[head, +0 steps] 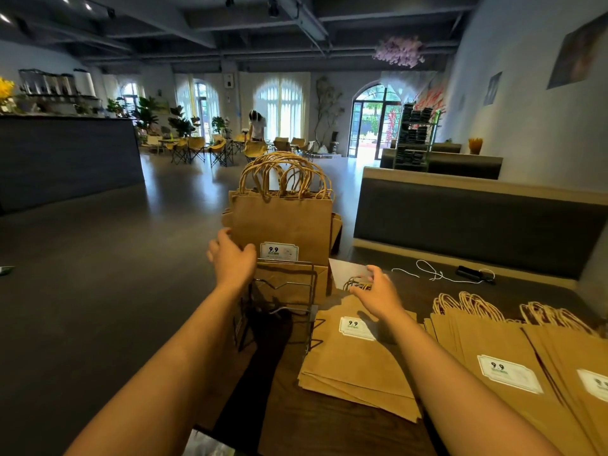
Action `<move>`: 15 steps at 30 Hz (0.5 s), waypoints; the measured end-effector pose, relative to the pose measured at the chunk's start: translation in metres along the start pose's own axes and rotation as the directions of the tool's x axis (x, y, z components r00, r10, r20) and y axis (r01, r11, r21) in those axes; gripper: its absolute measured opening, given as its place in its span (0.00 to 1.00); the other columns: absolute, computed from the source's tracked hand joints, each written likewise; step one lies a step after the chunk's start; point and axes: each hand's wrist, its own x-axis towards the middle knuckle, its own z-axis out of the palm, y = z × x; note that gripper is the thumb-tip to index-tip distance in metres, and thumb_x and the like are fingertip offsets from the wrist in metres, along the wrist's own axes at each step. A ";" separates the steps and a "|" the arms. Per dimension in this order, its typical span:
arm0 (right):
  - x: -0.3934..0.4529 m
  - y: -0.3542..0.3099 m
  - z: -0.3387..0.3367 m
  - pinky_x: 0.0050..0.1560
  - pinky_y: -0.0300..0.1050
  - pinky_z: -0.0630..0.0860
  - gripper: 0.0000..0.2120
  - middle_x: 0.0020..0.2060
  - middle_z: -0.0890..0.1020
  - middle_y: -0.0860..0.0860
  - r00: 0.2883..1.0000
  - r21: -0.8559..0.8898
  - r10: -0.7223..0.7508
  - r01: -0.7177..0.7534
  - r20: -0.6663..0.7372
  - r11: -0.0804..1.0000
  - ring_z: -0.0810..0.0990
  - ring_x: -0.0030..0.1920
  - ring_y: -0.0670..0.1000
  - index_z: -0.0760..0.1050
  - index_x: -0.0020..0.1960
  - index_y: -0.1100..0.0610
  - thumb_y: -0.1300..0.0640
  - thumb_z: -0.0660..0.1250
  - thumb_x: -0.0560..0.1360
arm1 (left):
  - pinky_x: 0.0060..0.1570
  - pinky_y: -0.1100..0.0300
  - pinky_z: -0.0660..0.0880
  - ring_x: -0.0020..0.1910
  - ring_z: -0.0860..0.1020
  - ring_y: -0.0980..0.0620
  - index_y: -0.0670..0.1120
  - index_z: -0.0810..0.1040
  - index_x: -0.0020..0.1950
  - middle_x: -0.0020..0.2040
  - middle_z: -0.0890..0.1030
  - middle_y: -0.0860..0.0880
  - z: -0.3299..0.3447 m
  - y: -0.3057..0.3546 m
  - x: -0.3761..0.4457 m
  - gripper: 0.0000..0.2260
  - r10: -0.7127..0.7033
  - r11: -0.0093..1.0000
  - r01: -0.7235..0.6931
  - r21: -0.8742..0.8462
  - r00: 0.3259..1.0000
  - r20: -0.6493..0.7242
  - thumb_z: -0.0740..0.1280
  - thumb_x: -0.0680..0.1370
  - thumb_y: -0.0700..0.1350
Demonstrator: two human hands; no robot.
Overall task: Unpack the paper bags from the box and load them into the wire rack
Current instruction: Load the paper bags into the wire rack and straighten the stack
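A thick bundle of brown kraft paper bags [283, 222] stood upright in the black wire rack [283, 291], twisted-cord handles fanned up above their tops and a white "9.9" label low on the front bag. Just right of the rack, a small flat stack of the same bags [355, 366] lay on the dark table, label up (handles pointing away). Farther right lay two larger flat stacks [513, 373], overlapping, handles also pointing away.
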 end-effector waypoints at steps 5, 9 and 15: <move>-0.027 0.024 -0.026 0.67 0.56 0.73 0.41 0.73 0.69 0.59 0.958 -0.389 0.279 -0.232 0.070 0.892 0.70 0.71 0.62 0.59 0.79 0.54 0.46 0.75 0.72 | 0.55 0.66 0.69 0.62 0.73 0.48 0.44 0.75 0.64 0.64 0.73 0.45 0.024 0.026 -0.052 0.15 0.320 0.947 -0.320 0.014 0.947 0.014 0.66 0.78 0.36; -0.044 0.049 -0.024 0.68 0.61 0.70 0.62 0.75 0.64 0.60 0.898 -0.579 0.431 -0.303 0.093 0.757 0.64 0.74 0.65 0.49 0.81 0.50 0.35 0.80 0.58 | 0.47 0.53 0.78 0.45 0.78 0.53 0.46 0.80 0.47 0.45 0.81 0.51 0.056 0.034 -0.100 0.05 0.515 0.844 -0.534 0.047 0.831 0.210 0.66 0.76 0.37; -0.059 0.057 -0.026 0.68 0.59 0.73 0.63 0.74 0.59 0.62 0.876 -0.536 0.477 -0.370 0.071 0.759 0.66 0.72 0.64 0.43 0.81 0.50 0.39 0.81 0.62 | 0.64 0.52 0.72 0.65 0.75 0.45 0.48 0.77 0.65 0.65 0.78 0.45 0.115 0.010 -0.173 0.15 0.110 0.879 -0.412 0.242 0.667 0.737 0.69 0.79 0.47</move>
